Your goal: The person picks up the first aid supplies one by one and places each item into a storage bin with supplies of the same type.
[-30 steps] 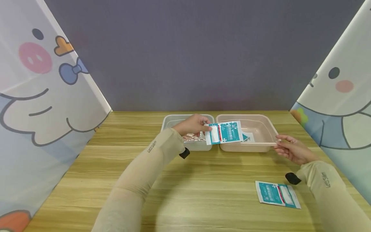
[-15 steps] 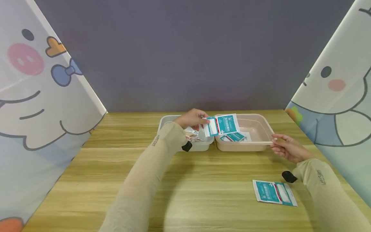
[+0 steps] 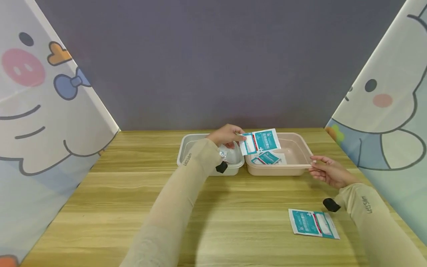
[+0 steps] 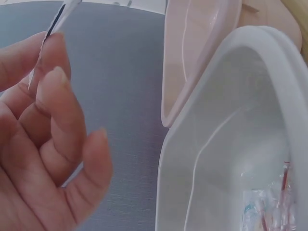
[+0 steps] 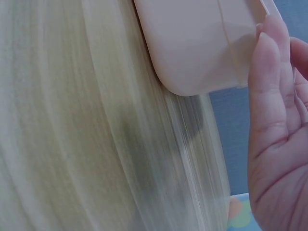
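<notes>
My left hand (image 3: 227,135) pinches the left end of a teal-and-white dressing packet (image 3: 261,141). It holds this flat packet above the left part of a pink plastic bin (image 3: 277,171). In the left wrist view, thumb and forefinger grip the packet's edge. More teal-and-white packets (image 3: 268,158) lie inside the pink bin at its left. At the bin's front right corner, my right hand (image 3: 330,173) pinches the rim between thumb and fingers. The right wrist view shows those fingertips at the pink bin's rim (image 5: 266,9).
A whitish bin (image 3: 180,154) stands left of the pink one, partly behind my left forearm. Clear-wrapped items with reddish-brown sticks (image 4: 284,192) lie in it. Another teal-and-white packet (image 3: 313,224) lies on the wooden table near my right forearm. A grey panel (image 3: 213,66) rises behind.
The packet in my left hand has risen, uncovering more of the packets inside the pink bin. My right hand keeps its hold on the rim. The head view has shifted slightly.
</notes>
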{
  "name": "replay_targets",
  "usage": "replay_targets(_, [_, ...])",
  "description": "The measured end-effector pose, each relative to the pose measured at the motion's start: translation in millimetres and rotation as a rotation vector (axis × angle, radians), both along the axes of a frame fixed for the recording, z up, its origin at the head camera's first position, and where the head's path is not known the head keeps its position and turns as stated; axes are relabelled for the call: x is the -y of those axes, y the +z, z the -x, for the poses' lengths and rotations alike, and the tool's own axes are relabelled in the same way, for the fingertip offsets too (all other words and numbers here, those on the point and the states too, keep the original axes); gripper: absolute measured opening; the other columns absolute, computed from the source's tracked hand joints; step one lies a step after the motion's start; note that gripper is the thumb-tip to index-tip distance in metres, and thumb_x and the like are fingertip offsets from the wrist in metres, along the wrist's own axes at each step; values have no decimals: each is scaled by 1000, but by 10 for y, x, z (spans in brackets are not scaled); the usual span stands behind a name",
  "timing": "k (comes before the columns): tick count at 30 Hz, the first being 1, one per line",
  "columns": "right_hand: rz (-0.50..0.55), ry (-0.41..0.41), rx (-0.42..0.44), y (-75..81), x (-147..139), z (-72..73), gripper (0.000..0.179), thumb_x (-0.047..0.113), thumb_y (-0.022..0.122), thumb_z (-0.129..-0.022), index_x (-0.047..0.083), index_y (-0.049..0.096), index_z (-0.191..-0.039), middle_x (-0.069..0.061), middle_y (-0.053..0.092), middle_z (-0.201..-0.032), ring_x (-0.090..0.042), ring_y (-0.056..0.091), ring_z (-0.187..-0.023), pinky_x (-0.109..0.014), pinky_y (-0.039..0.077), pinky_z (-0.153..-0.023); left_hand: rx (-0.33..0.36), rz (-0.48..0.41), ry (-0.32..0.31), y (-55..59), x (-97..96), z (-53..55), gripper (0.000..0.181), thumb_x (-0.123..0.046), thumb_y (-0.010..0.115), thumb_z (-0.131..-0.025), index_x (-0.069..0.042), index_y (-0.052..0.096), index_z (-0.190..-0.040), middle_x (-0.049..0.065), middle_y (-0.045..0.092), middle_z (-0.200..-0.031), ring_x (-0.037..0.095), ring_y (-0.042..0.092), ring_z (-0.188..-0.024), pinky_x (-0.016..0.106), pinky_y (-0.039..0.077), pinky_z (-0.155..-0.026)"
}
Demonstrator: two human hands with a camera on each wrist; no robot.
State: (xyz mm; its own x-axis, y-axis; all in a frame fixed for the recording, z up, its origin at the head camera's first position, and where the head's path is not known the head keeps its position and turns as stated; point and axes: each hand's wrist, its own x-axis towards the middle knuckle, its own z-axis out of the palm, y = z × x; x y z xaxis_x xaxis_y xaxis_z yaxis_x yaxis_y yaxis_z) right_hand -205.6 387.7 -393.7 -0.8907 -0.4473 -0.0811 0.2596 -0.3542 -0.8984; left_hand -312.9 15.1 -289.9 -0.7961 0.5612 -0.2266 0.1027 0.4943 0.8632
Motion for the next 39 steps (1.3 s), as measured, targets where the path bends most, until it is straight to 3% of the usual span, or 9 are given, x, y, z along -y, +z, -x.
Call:
replay_targets(7, [-2,-7,-20,50,-11,-15,30,3,43,-102,19,66,-110,-9,72,-91,-15,70,-80,-24,55,-71,16,34,-17,27,-89,71,21,-19,62,-95,-6,66,-111,4,60,-78,13,47,-50,31,44,-60])
replay_targets(13, [9,-17,-26,63,-25,-3,29,2,43,-102,19,66,-110,-9,72,-91,-14,70,-80,-24,55,-71,48,56,40,15,-247,95,23,-23,61,-96,-10,66,-114,3,62,-78,13,45,-49,30,42,-54])
replay_targets(23, [-57,-46,-5,28,15,-6,27,4,47,-101,22,66,-108,-8,73,-88,-12,70,-76,-23,55,-69,53,37,164,-209,-474,36,19,-20,61,-95,-9,67,-109,2,62,-73,11,44,-45,27,36,-51])
replay_targets(29, [-64,-42,-27,10,10,-30,29,4,45,-101,23,66,-108,-7,73,-88,-11,70,-76,-22,54,-69,40,2,177,-256,-571,26,19,-21,62,-95,-8,68,-108,3,63,-74,10,42,-44,25,38,-50])
replay_targets(32, [-63,-39,-37,4,13,-30,28,4,46,-101,22,66,-109,-7,72,-88,-12,70,-76,-22,54,-69,30,-10,163,-240,-582,25,23,-22,62,-95,-8,67,-114,9,67,-84,11,43,-46,26,40,-51])
replay_targets(34, [-58,-35,-37,1,15,-28,28,4,46,-101,22,65,-109,-7,72,-89,-12,70,-77,-23,54,-69,32,4,131,-215,-575,25,33,-26,60,-96,-11,62,-126,11,66,-101,13,47,-51,28,42,-55])
replay_targets(39, [-63,-20,-39,16,6,-7,29,4,45,-101,23,66,-109,-7,72,-90,-12,70,-77,-23,55,-69,55,57,33,-158,-518,7,59,-37,53,-98,-16,33,-149,12,48,-137,24,54,-84,35,45,-76])
